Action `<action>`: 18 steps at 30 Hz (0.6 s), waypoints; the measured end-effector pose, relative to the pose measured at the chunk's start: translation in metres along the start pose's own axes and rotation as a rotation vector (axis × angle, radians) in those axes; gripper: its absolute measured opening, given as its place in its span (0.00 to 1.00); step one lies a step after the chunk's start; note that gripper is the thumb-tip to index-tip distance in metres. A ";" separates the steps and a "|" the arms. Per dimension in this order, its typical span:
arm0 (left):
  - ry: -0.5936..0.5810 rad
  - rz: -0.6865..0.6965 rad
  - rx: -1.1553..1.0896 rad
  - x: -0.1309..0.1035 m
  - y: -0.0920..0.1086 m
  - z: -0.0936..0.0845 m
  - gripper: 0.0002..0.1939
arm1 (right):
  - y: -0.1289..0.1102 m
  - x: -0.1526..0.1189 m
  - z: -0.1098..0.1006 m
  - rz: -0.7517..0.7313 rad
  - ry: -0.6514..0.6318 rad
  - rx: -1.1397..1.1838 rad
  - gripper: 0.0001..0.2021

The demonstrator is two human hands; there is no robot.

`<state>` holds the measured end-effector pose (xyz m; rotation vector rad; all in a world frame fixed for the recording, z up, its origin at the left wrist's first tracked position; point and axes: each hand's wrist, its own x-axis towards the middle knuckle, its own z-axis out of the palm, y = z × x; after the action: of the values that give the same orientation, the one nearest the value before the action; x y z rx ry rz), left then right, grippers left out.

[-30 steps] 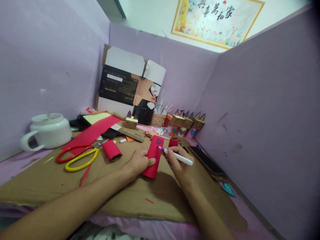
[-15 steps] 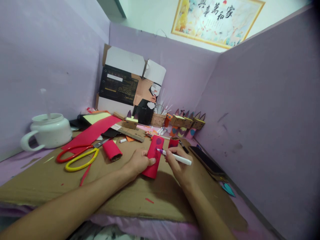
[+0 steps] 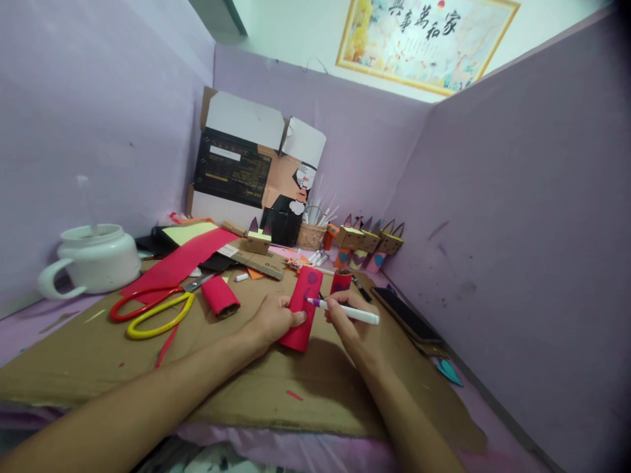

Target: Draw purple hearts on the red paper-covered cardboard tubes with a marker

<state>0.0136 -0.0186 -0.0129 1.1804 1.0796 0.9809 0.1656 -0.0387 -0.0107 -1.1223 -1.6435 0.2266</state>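
My left hand (image 3: 276,320) is closed on the lower part of a red paper-covered tube (image 3: 298,336), its thumb lying across the front. Dark purple spots run down the upper part of this tube. In my right hand (image 3: 350,328) is a white marker (image 3: 357,315), pinched near its purple tip, which touches or nearly touches the tube below the spots. Behind the right hand stands a shorter red tube (image 3: 341,282) with dark marks. Another short red tube (image 3: 220,297) lies on its side to the left of my left hand.
A cardboard sheet (image 3: 236,401) covers the work surface. Red-and-yellow-handled scissors (image 3: 160,315) and a white mug (image 3: 101,259) are at left. A phone (image 3: 407,314) lies at right. Cat-eared cardboard figures (image 3: 389,243), a basket (image 3: 311,236) and an unfolded box (image 3: 234,164) stand behind.
The marker tip has moved slightly down the tube, and another purple spot now shows more fully above it. My left hand keeps its hold.
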 end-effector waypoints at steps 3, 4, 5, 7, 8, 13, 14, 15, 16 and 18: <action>-0.004 0.001 -0.004 -0.001 0.001 0.000 0.06 | 0.001 0.000 0.001 0.001 0.063 0.035 0.10; -0.005 -0.005 -0.009 -0.001 0.002 0.001 0.06 | 0.002 0.001 0.002 -0.006 0.080 0.039 0.10; -0.005 -0.010 -0.012 -0.001 0.002 0.001 0.06 | 0.002 0.001 0.002 -0.011 0.085 0.039 0.10; -0.004 -0.011 -0.004 -0.002 0.002 0.001 0.06 | 0.002 0.001 0.003 -0.013 0.072 0.027 0.10; -0.005 -0.006 0.003 -0.002 0.002 0.001 0.06 | 0.002 0.002 0.003 -0.010 0.064 0.020 0.10; 0.009 0.009 0.035 -0.001 0.001 0.000 0.06 | 0.002 0.001 0.002 0.019 0.013 0.021 0.10; 0.011 0.007 0.037 -0.001 0.000 0.000 0.06 | 0.002 0.001 0.002 0.021 0.002 0.020 0.11; 0.010 0.005 0.034 0.000 0.000 0.000 0.06 | 0.002 0.001 0.001 0.020 -0.006 0.014 0.11; 0.007 0.002 0.030 0.000 0.000 0.000 0.06 | 0.002 0.000 0.001 0.017 -0.006 0.007 0.11; 0.002 0.003 0.025 0.000 -0.001 0.000 0.06 | 0.002 0.000 0.000 0.009 -0.006 -0.006 0.11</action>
<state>0.0140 -0.0187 -0.0135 1.2021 1.0948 0.9739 0.1661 -0.0375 -0.0118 -1.1345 -1.6455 0.2311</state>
